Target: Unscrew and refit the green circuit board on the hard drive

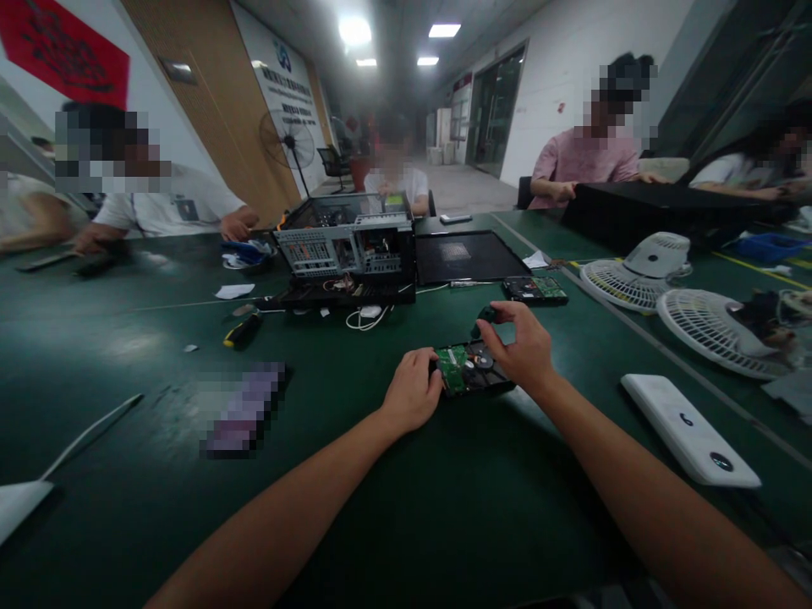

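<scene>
A hard drive with a green circuit board (452, 365) facing up lies on the green table (381, 516). My left hand (414, 389) grips the drive's left edge, fingers bent round it. Over the drive's upper right part, my right hand (521, 342) pinches a small dark object (485, 320) between thumb and fingers; it looks like a short screwdriver handle, and its lower end is too small to make out. Another drive (536, 290) with a green board lies farther back, to the right.
An open computer case (346, 249) stands at the back, beside a black panel (469, 256). At left are a yellow-black screwdriver (242, 331) and a phone (247, 408). A white power bank (690, 430) and white fan parts (716, 330) lie right. Several people sit around.
</scene>
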Motion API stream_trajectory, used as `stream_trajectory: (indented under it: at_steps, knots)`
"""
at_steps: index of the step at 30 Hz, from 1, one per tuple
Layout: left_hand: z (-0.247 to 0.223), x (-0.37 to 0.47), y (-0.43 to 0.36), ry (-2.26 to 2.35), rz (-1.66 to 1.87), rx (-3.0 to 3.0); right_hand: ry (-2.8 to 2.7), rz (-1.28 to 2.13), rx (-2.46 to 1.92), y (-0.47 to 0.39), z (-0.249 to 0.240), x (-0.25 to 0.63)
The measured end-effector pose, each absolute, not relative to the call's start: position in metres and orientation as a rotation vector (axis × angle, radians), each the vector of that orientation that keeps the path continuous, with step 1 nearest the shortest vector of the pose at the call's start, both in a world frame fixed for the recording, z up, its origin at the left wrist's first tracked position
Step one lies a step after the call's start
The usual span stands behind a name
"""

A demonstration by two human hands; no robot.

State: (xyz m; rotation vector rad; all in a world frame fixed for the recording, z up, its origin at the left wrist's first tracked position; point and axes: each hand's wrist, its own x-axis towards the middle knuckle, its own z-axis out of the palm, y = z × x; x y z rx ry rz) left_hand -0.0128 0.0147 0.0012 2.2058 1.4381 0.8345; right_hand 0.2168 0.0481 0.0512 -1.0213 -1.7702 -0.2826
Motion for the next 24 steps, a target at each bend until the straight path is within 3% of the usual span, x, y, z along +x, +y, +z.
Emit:
stream_trajectory:
  at_steps: [24]
  knots:
    - [0.0065,-0.0144,0.0191,1.398,0.868,2.084,-1.777,-0.264,-0.915,0.0495,0.0517,0.2183]
